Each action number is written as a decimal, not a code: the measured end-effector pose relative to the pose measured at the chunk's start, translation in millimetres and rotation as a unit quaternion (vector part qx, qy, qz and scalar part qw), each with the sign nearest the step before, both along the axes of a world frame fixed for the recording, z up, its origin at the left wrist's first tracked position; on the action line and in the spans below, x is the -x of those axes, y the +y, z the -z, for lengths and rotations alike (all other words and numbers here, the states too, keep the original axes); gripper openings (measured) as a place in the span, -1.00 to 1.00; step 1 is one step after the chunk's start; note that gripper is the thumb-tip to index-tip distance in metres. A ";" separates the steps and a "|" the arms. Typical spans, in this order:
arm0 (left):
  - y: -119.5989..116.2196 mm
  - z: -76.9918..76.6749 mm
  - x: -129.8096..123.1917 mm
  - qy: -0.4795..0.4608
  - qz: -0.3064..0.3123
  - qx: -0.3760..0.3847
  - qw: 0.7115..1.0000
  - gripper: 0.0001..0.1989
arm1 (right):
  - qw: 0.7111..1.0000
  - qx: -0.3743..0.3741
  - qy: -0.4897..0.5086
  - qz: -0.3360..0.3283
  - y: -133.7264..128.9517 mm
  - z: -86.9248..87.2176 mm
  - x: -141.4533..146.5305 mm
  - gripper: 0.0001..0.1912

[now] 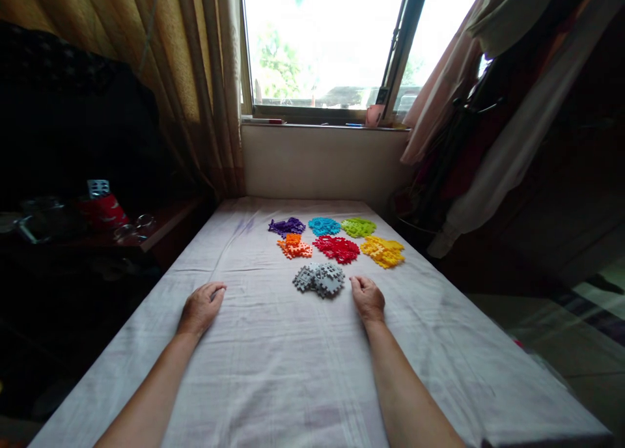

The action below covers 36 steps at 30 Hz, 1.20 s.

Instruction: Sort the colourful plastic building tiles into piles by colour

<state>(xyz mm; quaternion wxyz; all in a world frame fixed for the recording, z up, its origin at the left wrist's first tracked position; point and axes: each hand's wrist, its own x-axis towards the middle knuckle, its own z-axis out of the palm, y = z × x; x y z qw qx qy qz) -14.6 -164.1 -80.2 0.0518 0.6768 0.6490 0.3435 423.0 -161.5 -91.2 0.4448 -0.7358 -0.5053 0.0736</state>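
My left hand (201, 307) rests on the cloth-covered table (273, 370), its fingers curled in and the thumb lying near the index finger; I see nothing in it. To the right, my right hand (367, 298) lies loosely fisted, just beside a pile of grey interlocking plastic pieces (328, 280) but apart from it. Behind the grey pile are heaps of orange pieces (295, 247), red pieces (336, 249) and yellow pieces (383, 251). Farther back lie purple pieces (286, 226), blue pieces (324, 226) and lime-green pieces (359, 227).
A window (322, 51) with a sill stands beyond the table, with a pink cup (374, 115) on the sill. At left, a dark side table holds a red container (103, 211) and glassware. Clothes (517, 129) hang at right.
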 end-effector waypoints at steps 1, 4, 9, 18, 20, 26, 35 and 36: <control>0.4 -0.1 0.1 -0.002 -0.002 0.000 1.000 -0.67 | 1.000 -0.001 0.000 0.001 0.0 0.0 0.0 -0.67; 1.3 -1.1 0.4 -0.005 -0.004 0.001 1.000 -0.67 | 1.000 -0.002 0.000 -0.002 -1.0 -0.2 2.2 -0.67; -0.2 -1.4 -1.2 -0.007 0.001 -0.001 1.000 -0.66 | 1.000 0.025 -0.004 0.006 0.8 -6.7 4.6 -0.69; 27.2 0.6 18.7 0.074 -0.016 0.030 0.997 -0.64 | 0.994 0.021 -0.050 0.096 72.1 -56.5 -114.3 -0.57; 46.6 -3.9 23.4 0.108 -0.039 0.049 0.992 -0.61 | 0.989 0.062 -0.079 0.109 98.9 -54.6 -153.8 -0.54; 90.6 -5.6 11.4 0.207 -0.107 0.079 0.969 -0.48 | 0.982 0.154 -0.080 0.073 164.9 -9.7 -216.2 -0.47; 93.3 7.7 13.2 0.188 -0.110 0.061 0.974 -0.40 | 0.989 0.000 -0.056 -0.134 161.4 12.7 -117.5 -0.52; 93.5 7.2 13.1 0.181 -0.108 0.061 0.976 -0.39 | 0.989 -0.012 -0.048 -0.141 159.3 11.6 -101.0 -0.53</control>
